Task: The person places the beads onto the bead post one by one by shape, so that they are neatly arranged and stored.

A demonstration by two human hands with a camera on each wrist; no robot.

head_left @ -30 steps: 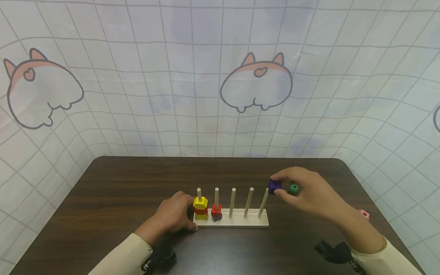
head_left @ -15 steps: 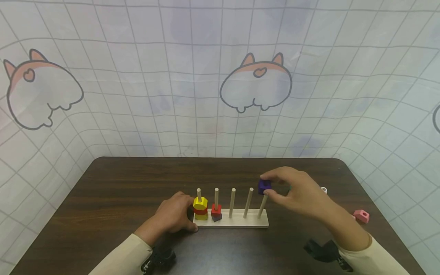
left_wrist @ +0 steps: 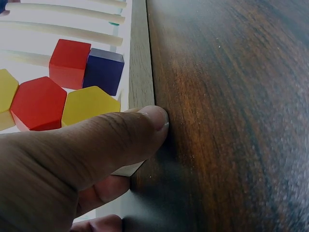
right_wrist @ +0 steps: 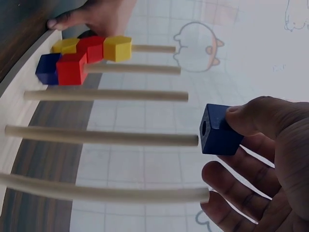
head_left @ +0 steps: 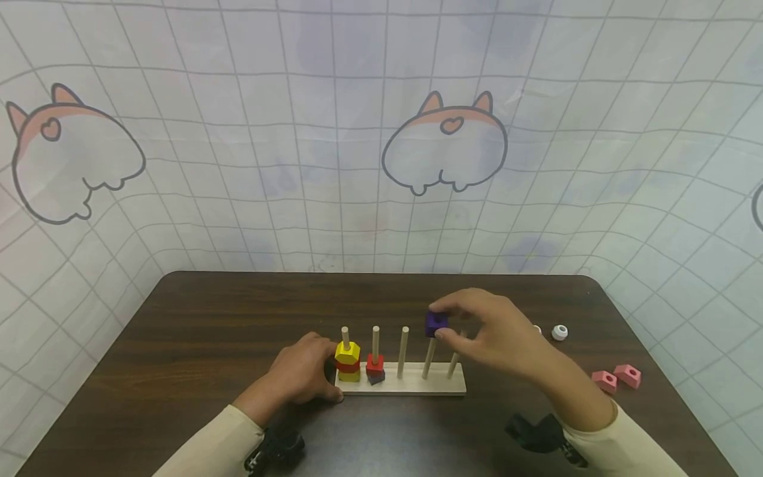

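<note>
Pegboard (head_left: 441,385) is part loaded, 2 of 5 pegs in use. Counting from pegboard's L end: 1st peg (right_wrist: 154,49) has btm yellow hex (right_wrist: 65,46), red hex (right_wrist: 91,49), top yellow hex (right_wrist: 117,49); 2nd peg (right_wrist: 135,68) has red cube (right_wrist: 72,69) over lower blue cube (right_wrist: 47,69). 3rd peg (right_wrist: 111,94), 4th peg (right_wrist: 106,136) & 5th peg (right_wrist: 120,194) carry nothing, so prob. over half the loading is left, tho final count per peg is unclear. L hand (head_left: 303,371) grips pegboard's L end, thumb over its near edge, other fingers round that end, partly hidden. R hand (head_left: 497,331) is above pegboard's R half, held blue cube (right_wrist: 223,131) pinched btwn thumb & finger, other fingers spread apart. That cube is just off 4th peg's tip, hole facing the peg, not yet threaded; R wrist view shows a gap. Loose pcs R of pegboard: two pink blocks (head_left: 628,375), just beside each other, well off its R end; farther back, white bead (head_left: 559,332), w/ second white bit (head_left: 538,328) mostly hidden by R hand. Table (head_left: 238,311) runs under & around pegboard.
</note>
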